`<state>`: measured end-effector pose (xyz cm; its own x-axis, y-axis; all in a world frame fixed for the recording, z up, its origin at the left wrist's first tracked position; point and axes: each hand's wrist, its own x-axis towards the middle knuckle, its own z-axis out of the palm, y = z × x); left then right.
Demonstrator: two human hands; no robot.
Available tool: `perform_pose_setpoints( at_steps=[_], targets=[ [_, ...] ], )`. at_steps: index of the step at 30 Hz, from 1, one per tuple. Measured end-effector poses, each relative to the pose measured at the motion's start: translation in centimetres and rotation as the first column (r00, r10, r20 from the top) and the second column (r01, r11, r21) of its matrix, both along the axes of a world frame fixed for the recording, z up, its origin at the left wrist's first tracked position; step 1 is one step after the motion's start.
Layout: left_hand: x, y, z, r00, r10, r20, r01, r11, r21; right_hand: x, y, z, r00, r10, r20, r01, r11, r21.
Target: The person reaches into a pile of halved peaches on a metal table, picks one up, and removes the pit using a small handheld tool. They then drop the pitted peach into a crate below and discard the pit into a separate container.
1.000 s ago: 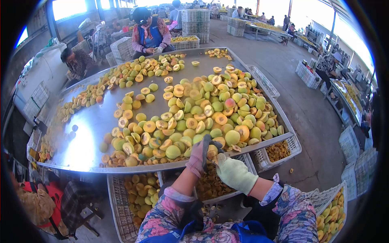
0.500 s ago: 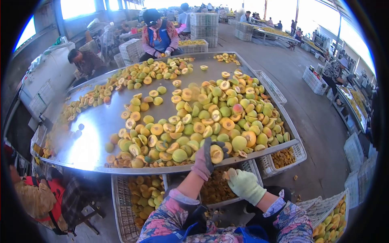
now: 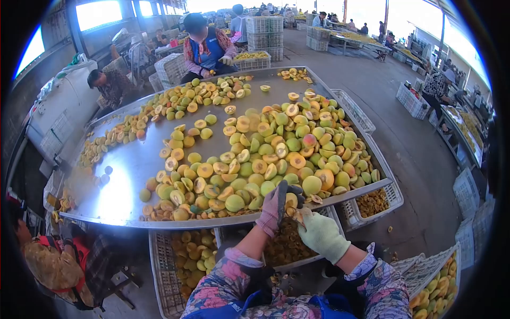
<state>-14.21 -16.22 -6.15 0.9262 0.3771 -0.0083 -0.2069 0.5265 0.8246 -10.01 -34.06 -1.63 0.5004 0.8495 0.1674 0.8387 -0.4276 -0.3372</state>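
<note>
My left hand (image 3: 273,210), in a pink glove with dark fingers, grips a yellow peach half (image 3: 291,200) at the near edge of the metal table (image 3: 175,139). Against that half are the closed fingertips of my right hand (image 3: 323,235), in a pale green glove. Something small and tan shows at these fingertips; its kind is not clear. Beyond both hands lies a big heap of cut yellow-green peaches (image 3: 276,154), many with the cut face up. Below them, a crate (image 3: 303,262) holds brownish scraps.
Under the table edge stand a crate of peach halves (image 3: 158,266) and a crate of scraps (image 3: 393,198). Another crate of fruit (image 3: 425,276) is at my lower right. A person (image 3: 208,50) sits across the table; others sit at the left (image 3: 111,87) and lower left (image 3: 56,260).
My right hand has come up and left to meet the peach half. My left hand has shifted slightly and turned the half. The person across has spread their hands apart.
</note>
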Motion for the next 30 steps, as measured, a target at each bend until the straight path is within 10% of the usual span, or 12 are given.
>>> perform_pose_setpoints(
  at_steps=[1,3,5,7,10,14,19,21,24,30],
  targets=[
    [-0.2,-0.1,0.1,1.0,-0.007,0.002,0.007,1.0,-0.004,0.0,0.0,0.4,1.0,0.001,0.017,-0.001,1.0,-0.026],
    [-0.8,-0.3,0.3,0.958,0.16,0.239,-0.288,0.56,0.777,0.2,0.1,0.8,1.0,-0.001,0.031,0.003,0.999,-0.052],
    [-0.8,-0.1,0.0,0.939,0.191,0.286,-0.337,0.35,0.874,0.2,0.3,0.7,0.988,0.007,0.153,0.013,0.991,-0.133],
    [-0.7,-0.3,0.3,0.992,0.107,0.062,-0.123,0.782,0.611,0.0,0.1,0.7,0.992,-0.019,0.123,0.037,0.988,-0.147],
    [0.0,-0.7,-0.1,0.97,0.237,-0.048,-0.196,0.887,0.418,0.0,1.0,1.0,0.986,-0.062,-0.152,0.038,0.987,-0.155],
    [0.8,-1.2,-0.4,0.974,0.227,-0.015,-0.223,0.942,-0.25,-0.4,-0.7,0.3,0.998,-0.007,0.064,0.022,0.971,-0.238],
    [0.2,-0.4,0.6,0.975,0.222,-0.017,-0.218,0.938,-0.268,-0.4,-4.2,-2.4,0.999,0.005,-0.036,-0.017,0.941,-0.338],
    [0.3,-0.8,0.0,0.994,0.088,-0.063,-0.088,0.996,0.011,-1.0,-4.2,-1.4,0.984,0.079,-0.161,-0.162,0.775,-0.61],
    [-0.8,-0.5,-0.5,0.989,0.105,-0.108,-0.07,0.954,0.292,-0.2,-3.3,-1.5,0.975,0.099,-0.198,-0.193,0.816,-0.545],
    [-10.9,6.0,3.5,0.728,0.656,-0.199,-0.063,0.353,0.934,0.8,-1.6,0.8,0.945,0.19,-0.266,-0.28,0.891,-0.358]
  ],
)
